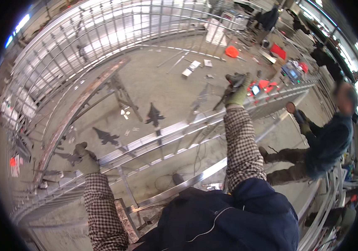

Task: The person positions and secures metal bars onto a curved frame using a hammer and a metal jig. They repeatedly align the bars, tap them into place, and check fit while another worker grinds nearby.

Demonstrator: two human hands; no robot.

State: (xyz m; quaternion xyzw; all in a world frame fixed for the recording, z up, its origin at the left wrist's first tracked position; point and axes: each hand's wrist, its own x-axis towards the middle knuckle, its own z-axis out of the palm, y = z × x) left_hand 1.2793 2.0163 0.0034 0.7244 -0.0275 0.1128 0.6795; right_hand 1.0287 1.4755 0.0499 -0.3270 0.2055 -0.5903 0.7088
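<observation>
My left hand (87,161), in a greenish work glove, closes at the left part of a silvery metal railing panel (145,144). A dark spear-shaped finial (67,157) sticks out to the left from its fingers. Farther off to the right, my right hand (238,93), gloved alike, is wrapped round a dark object (234,80) over the panel's far side; its kind is hard to make out. Between my hands, a dark finial (154,115) and a second finial (106,137) point away from the panel. A greyer finial (201,98) stands nearer my right hand.
On the right, a person (323,138) holds a grinder-like tool (298,115) close to the panel. A rusty beam (78,113) on legs lies left. Tall curved railings (103,25) stand behind. An orange helmet-like object (231,51) and a blue machine (291,72) lie beyond.
</observation>
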